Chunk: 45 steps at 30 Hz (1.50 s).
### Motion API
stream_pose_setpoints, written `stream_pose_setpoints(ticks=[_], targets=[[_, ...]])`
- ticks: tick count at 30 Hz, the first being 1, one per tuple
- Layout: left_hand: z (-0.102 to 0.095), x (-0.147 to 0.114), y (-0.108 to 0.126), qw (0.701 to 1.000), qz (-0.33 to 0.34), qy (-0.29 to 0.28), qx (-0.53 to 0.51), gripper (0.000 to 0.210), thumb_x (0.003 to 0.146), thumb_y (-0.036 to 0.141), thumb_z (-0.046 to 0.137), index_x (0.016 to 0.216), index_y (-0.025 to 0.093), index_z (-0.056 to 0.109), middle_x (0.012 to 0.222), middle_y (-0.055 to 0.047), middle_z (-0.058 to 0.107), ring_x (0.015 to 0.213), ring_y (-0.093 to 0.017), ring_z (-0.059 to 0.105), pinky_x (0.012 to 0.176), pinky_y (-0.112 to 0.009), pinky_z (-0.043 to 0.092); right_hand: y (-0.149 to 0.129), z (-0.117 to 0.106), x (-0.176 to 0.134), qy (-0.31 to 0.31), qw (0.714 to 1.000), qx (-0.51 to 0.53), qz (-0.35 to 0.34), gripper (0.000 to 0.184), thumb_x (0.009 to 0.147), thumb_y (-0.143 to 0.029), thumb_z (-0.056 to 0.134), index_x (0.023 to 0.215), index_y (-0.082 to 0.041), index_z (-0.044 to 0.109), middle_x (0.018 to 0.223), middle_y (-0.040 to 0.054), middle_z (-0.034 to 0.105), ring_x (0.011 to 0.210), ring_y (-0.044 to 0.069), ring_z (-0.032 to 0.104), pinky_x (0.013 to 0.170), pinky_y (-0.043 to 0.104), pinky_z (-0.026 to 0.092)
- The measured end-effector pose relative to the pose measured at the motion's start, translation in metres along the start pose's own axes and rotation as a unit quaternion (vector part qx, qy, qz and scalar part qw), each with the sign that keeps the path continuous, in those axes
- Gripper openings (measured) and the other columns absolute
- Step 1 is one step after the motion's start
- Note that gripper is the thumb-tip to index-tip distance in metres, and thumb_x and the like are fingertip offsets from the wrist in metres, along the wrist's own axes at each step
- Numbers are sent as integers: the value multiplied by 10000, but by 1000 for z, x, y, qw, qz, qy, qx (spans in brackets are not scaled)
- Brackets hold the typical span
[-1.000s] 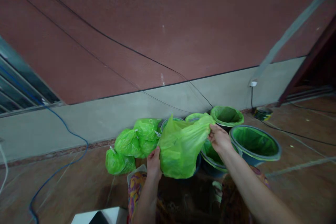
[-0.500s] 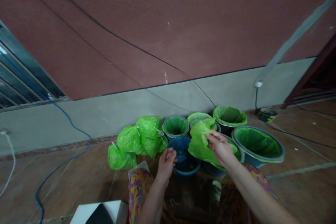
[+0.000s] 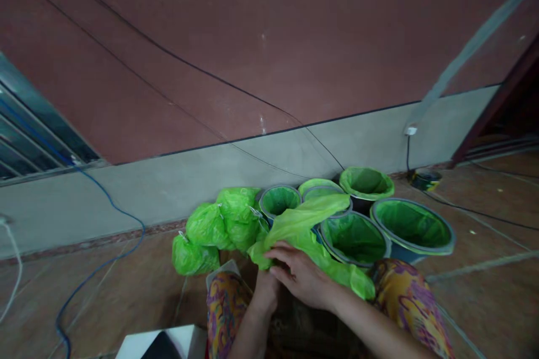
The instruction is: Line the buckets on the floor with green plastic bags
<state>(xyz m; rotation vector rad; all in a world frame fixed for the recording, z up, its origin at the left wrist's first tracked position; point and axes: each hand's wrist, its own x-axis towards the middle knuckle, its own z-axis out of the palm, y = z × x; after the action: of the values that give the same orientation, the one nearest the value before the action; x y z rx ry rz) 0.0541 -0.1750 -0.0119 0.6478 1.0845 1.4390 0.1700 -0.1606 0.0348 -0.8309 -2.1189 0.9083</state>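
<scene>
A thin light-green plastic bag [image 3: 309, 219] stretches across in front of me, over the buckets. Its left end is bunched up at my two hands, which meet there. My right hand [image 3: 301, 277] reaches leftward, its fingers closed on the bunched plastic. Just below and to the left, my left hand [image 3: 267, 286] is up against the same bunch; its fingertips are covered by the bag and the right hand. A loose end of the bag droops toward my right knee. The blue bucket between my knees is hidden under the bag and hands.
Several buckets with green liners stand at the right, among them a near one [image 3: 356, 238] and a large one [image 3: 412, 227]. Tied green bags [image 3: 206, 227] lie at the left by the wall. A blue cable [image 3: 107, 261], a white box [image 3: 189, 342] and a small can [image 3: 426, 180] are on the floor.
My right hand has moved left with the green bag and met my left hand. The bag now spreads over the blue bucket, and the near lined bucket at the right is uncovered.
</scene>
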Motion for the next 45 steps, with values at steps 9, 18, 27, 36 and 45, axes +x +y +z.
stream_pose_setpoints(ticks=[9,18,27,36,45], targets=[[-29,13,43,988,11,145,-46,391,548,186,798,922,166,686,945,-48,751,888,-204,691,923,-368,498,55,-69,-23,166,948,-267,55,670,746,-245,677,1384,-228,472,1468,113,431,1353,311,372,1099,520,320],[-62,16,73,992,19,120,-33,337,610,282,787,917,193,680,874,-39,749,970,-231,683,912,-362,520,141,-67,-49,178,944,-220,171,224,834,-253,464,867,-207,681,872,65,706,841,230,637,830,381,478],[-96,11,91,986,18,75,149,266,553,242,769,787,132,704,674,-29,719,589,-171,657,588,-262,520,121,-137,-36,345,905,102,228,261,701,-450,661,750,-195,630,655,10,627,575,158,561,542,272,457],[-57,9,84,980,42,-11,196,238,632,241,657,848,158,713,643,9,689,508,-126,578,511,-227,460,60,-94,10,275,945,-97,146,316,833,-377,553,1060,-195,677,1074,110,684,889,228,654,798,366,518],[-29,23,72,963,75,-99,240,290,655,180,580,903,155,728,632,22,658,502,-111,531,501,-211,424,14,-34,69,88,976,181,83,333,810,-480,600,776,-168,712,695,9,689,648,147,604,613,257,466]])
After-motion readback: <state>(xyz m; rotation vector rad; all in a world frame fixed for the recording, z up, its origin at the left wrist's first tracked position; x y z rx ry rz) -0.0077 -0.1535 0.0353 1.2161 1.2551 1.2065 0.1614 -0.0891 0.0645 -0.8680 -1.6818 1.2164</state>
